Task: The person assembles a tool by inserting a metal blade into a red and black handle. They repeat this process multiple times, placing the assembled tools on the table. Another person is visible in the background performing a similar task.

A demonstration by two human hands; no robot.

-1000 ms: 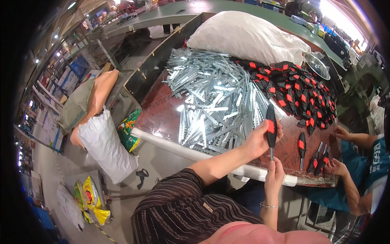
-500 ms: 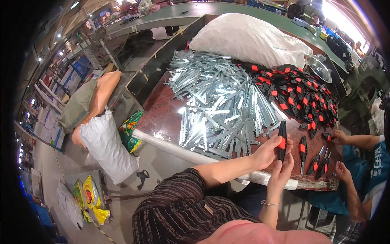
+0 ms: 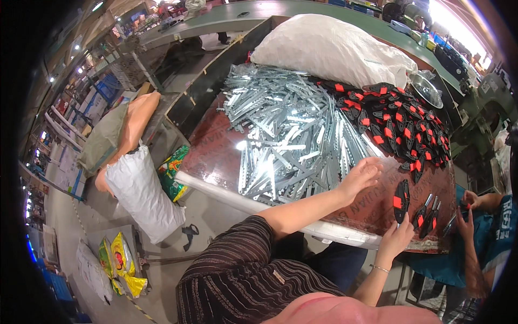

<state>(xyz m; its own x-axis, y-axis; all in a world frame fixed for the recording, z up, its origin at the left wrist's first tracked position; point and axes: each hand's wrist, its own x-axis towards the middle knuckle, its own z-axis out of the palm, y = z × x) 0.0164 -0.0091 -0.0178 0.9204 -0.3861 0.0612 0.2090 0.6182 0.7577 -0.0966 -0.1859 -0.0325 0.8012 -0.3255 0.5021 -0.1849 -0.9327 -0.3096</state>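
Observation:
My right hand (image 3: 396,237) grips the metal end of a black-and-red handle (image 3: 401,201) at the table's near right. Its black body points away from me, and another similar piece may lie against it. My left hand (image 3: 362,177) hovers over the right edge of the notched metal strips (image 3: 291,135), fingers loosely curled and nothing visible in them. To the right of my right hand lie two more black-and-red handles (image 3: 429,218) with metal ends sticking out. Beyond them is a heap of handles (image 3: 404,124).
A large white sack (image 3: 329,48) lies behind the strips. Near the heap sits a metal bowl (image 3: 426,92). At the right, a co-worker's hands (image 3: 470,208) hold a small dark-and-red piece. Left of the table, a white bag (image 3: 144,191) and yellow bags (image 3: 123,262) stand low.
My hands have parted from the handle they held together. My right hand moved right and down to the handles on the table; my left hand stayed above the strips, rising slightly. The co-worker's hands came together.

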